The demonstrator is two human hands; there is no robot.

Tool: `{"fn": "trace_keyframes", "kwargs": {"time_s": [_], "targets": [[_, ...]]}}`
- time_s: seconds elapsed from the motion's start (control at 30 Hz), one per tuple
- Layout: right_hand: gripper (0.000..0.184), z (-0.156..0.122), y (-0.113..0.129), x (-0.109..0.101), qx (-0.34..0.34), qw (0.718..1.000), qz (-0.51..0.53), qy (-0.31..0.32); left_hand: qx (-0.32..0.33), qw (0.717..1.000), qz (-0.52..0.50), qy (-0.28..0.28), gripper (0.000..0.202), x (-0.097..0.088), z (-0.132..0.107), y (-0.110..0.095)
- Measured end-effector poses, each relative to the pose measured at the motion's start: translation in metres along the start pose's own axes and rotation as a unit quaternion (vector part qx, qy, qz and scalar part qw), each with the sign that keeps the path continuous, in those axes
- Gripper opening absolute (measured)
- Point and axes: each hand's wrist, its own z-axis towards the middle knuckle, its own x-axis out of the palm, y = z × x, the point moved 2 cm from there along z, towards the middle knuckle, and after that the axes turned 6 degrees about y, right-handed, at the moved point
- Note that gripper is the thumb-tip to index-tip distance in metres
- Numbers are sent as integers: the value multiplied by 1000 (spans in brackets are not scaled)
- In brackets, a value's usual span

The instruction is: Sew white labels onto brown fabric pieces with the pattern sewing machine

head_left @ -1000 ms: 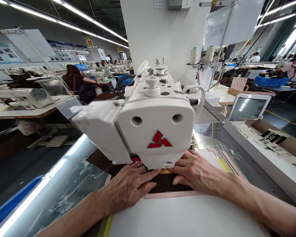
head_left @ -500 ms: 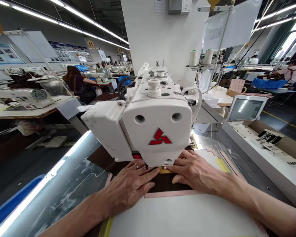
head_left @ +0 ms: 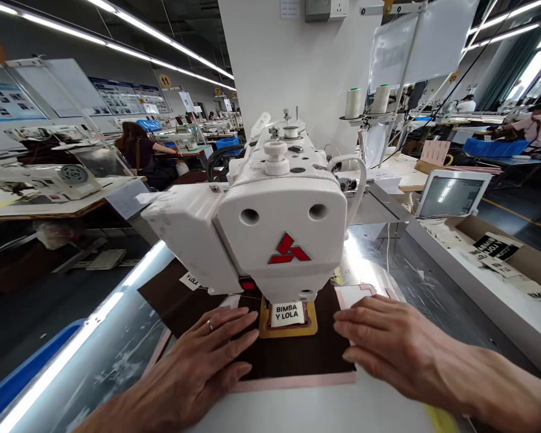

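A white sewing machine head (head_left: 279, 234) with a red three-diamond mark stands over a dark brown fabric piece (head_left: 293, 355). The fabric lies in a pink-edged white template (head_left: 297, 381). A white label (head_left: 287, 313) reading BIMBA Y LOLA sits in a tan frame (head_left: 311, 328) just under the machine's front. My left hand (head_left: 198, 361) lies flat on the fabric left of the label, fingers stretched out, a ring on one finger. My right hand (head_left: 388, 346) rests flat on the template's right side, fingers extended toward the label.
A shiny metal table (head_left: 117, 343) runs left of the template. On the right stand a tilted screen (head_left: 453, 195) and a cardboard box (head_left: 529, 258) with more printed labels. Thread cones (head_left: 354, 102) stand behind the machine. Other people sit at machines far left and far right.
Both hands and the template have slid toward me, out from under the machine. The label and its tan frame, hidden before, now show in front of the machine. My hands have spread apart.
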Motion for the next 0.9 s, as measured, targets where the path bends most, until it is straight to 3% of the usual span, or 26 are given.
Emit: {"fn": "trace_keyframes", "kwargs": {"time_s": [0.13, 0.33, 0.63, 0.8, 0.9], "targets": [[43, 18, 11, 19, -14, 999, -15, 36, 15, 1000, -9, 1, 59, -4, 27, -10], [49, 36, 3, 38, -11, 999, -6, 53, 18, 993, -60, 99, 64, -3, 66, -14], [44, 35, -2, 40, -31, 999, -3, 30, 48, 992, -91, 78, 63, -2, 73, -11], [32, 32, -6, 33, -10, 999, 4, 31, 38, 991, -74, 103, 59, 0, 75, -11], [36, 34, -5, 32, -17, 999, -10, 37, 30, 990, -86, 105, 56, 2, 75, -13]]}}
